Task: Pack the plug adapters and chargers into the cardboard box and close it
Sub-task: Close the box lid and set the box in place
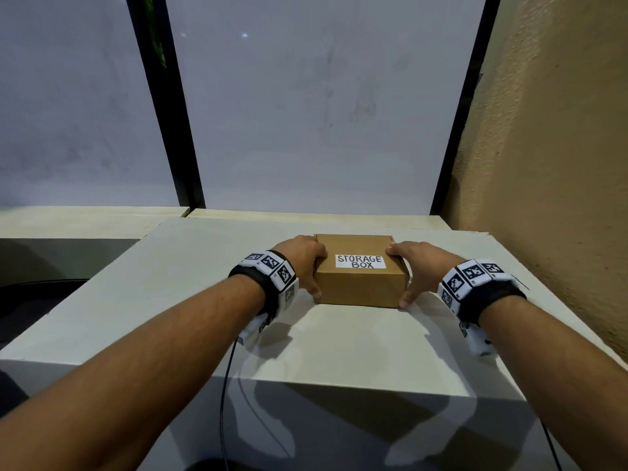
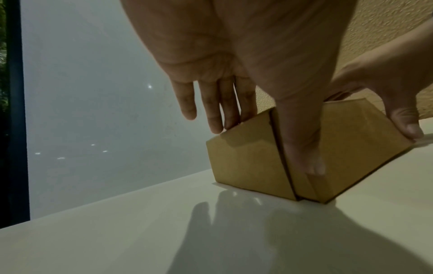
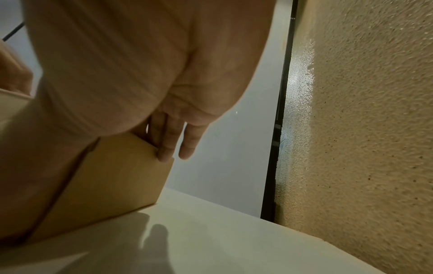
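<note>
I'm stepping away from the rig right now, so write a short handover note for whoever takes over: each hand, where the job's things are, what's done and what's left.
Left hand: thumb on the near face and fingers along the left side of the brown cardboard box labelled STORAGE BOX.
Right hand: mirrors it on the box's right side, thumb on the near face.
Box: sits flat on the pale tabletop, lid down and closed.
Adapters and chargers: none in view; presumably inside, but the pictures cannot confirm that.
Done: box closed.
Left: check that the lid is fully seated, then let go.
</note>
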Motion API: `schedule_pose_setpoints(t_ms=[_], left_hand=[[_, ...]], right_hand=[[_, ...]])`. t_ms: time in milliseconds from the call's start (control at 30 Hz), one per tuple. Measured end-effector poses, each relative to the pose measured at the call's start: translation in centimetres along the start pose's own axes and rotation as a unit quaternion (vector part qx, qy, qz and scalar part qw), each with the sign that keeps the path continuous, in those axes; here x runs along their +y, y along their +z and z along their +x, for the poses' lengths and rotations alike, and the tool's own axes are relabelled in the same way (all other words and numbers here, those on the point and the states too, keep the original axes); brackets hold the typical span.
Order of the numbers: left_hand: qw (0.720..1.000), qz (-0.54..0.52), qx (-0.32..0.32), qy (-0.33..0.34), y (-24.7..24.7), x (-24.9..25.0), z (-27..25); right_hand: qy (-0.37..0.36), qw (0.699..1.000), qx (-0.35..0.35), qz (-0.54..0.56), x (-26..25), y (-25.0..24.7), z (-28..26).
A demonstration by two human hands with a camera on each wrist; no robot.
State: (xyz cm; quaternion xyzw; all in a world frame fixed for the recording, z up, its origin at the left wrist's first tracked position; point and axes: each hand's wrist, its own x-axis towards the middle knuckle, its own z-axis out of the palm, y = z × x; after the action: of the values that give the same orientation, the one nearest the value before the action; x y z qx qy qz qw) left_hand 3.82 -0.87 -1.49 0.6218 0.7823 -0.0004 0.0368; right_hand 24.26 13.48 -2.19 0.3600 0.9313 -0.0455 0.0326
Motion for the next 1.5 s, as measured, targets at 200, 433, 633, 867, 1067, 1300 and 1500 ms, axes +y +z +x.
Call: schedule_pose_setpoints(t_ms=[200, 433, 633, 867, 1067, 1300, 1500], left_hand=[[1.0, -0.024, 0.019, -0.003, 0.4, -0.2, 0.6], [0.999, -0.036, 0.026, -0.005, 0.6, -0.6, 1.0], [0.999, -0.031, 0.022, -0.001, 0.4, -0.7, 1.0], [0.999, -0.038, 0.034, -0.002, 0.9, -1.0, 0.9], [0.999, -0.035, 0.038, 0.0, 1.0, -0.9, 0.7], [1.0, -0.011, 0.011, -0.009, 0.3, -0.2, 0.8], [1.0, 0.023, -0.001, -0.004, -0.2, 0.4, 0.7]], right_hand=[[-0.002, 1.0, 0.022, 0.005, -0.2, 0.4, 0.1], [-0.006, 1.0, 0.028, 0.007, -0.1, 0.4, 0.3], [-0.003, 1.0, 0.013, 0.012, 0.0, -0.2, 0.4], [0.004, 1.0, 0.026, 0.016, -0.1, 0.2, 0.4], [0.001, 0.999, 0.03, 0.009, -0.2, 0.2, 0.3], [0.006, 0.999, 0.003, -0.033, -1.1, -0.4, 0.6], [0.009, 0.999, 0.006, -0.051, -1.6, -0.4, 0.9]])
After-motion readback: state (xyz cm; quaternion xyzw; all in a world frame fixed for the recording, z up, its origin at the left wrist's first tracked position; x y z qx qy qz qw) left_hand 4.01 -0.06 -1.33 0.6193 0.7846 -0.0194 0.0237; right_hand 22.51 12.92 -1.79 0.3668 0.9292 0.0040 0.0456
